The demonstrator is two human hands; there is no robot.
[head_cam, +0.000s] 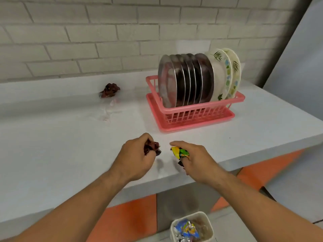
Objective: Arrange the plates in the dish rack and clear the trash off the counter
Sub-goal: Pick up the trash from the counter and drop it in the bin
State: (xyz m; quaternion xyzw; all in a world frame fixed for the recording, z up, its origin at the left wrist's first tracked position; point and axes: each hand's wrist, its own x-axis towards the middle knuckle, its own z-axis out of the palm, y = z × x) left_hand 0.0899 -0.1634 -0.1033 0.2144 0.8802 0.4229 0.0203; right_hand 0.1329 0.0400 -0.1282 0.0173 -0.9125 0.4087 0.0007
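Clearing trash, the left grip (138, 158) is clutching a dark wrapper (150, 147), the right grip (196, 159) a green wrapper (180, 152), both likely needing dropping into the bin (210, 227) below.

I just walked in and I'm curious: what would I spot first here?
Probably the pink dish rack at the back right of the counter, packed with upright plates. Up front, the left hand grips a dark red wrapper and the right hand a yellow-green wrapper, with a small bin of trash on the floor below.
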